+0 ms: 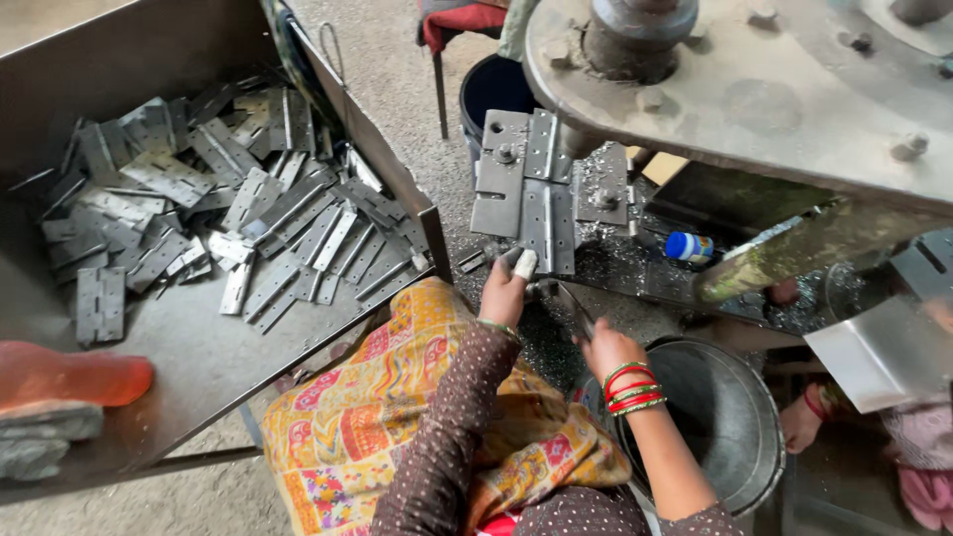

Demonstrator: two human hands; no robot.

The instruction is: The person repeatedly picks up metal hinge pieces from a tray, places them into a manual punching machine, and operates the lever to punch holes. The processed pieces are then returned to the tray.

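Note:
My left hand (506, 290) reaches forward to the near end of a long grey metal hinge (548, 213) lying on the press bed (606, 189); one fingertip is wrapped in white tape and touches the hinge's edge. My right hand (608, 347), with red and green bangles on the wrist, grips a thin dark metal tool (574, 310) just right of the left hand. Metal shavings cover the bed around the hinge.
A large metal tray (199, 347) at the left holds several loose grey hinges (248, 199). A round metal bucket (725, 417) stands under my right arm. A heavy machine arm (754, 89) overhangs at the top right. Another person's hand (804, 422) shows at the far right.

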